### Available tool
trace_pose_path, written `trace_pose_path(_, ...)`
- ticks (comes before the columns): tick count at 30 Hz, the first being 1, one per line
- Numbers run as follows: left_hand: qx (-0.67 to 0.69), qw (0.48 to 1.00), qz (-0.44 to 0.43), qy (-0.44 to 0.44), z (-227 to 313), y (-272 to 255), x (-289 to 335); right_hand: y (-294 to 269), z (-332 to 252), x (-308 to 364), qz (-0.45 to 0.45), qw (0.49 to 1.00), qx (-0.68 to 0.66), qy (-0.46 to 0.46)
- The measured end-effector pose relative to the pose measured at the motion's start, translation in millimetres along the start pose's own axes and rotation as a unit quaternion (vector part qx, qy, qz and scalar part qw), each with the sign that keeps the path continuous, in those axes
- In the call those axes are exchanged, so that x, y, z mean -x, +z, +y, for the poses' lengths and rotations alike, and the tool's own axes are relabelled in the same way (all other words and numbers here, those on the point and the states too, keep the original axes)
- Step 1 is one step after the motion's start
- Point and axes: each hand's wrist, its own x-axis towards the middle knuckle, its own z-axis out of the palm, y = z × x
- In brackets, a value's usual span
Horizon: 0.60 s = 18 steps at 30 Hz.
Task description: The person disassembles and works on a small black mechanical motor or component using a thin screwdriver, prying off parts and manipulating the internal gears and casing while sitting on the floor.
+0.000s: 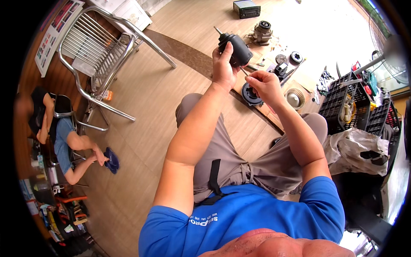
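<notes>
My left hand (225, 68) is wrapped round a black cylindrical electric motor (240, 50), held tilted above the floor. A thin metal shaft sticks out of the motor's far left end. At its near right end, my right hand (264, 84) is closed in a pinch on a thin rod (243, 71). The rod reaches up to the motor's end; its other end is hidden in the fingers. Just below the right hand lies a dark round motor housing (251, 94). A white fan wheel (295, 98) sits to the right of it.
Beyond my hands stand a compressor (262, 33) and a car radio unit (247, 9), with small parts scattered around. Black crates (346, 101) and a plastic bag (357, 150) stand at right, near a standing fan (387, 51). A metal bench (98, 53) and a seated person (70, 135) are at left.
</notes>
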Motion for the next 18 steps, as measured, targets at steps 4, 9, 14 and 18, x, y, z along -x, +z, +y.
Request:
trace_pose_path(4, -0.008, 1.000, -0.019, -0.008, 2.3, -1.4, -0.8, -2.3, 7.6, -5.5, 0.037, 0.991, 0.106, -0.078)
trace_pose_path(9, -0.013, 1.000, 0.010, -0.003, 0.9, 1.1, 1.4, -0.9, 10.4, -6.7, 0.019, 0.990, 0.116, -0.076)
trace_pose_path(14, -0.015, 1.000, 0.022, -0.012, 0.8, -4.0, -2.1, 5.4, 6.9, -5.8, 0.013, 0.994, 0.080, -0.071)
trace_pose_path(18, -0.028, 0.999, 0.035, -0.011, -1.3, -1.5, -1.5, 2.5, 8.3, -7.6, 0.027, 0.989, 0.125, -0.075)
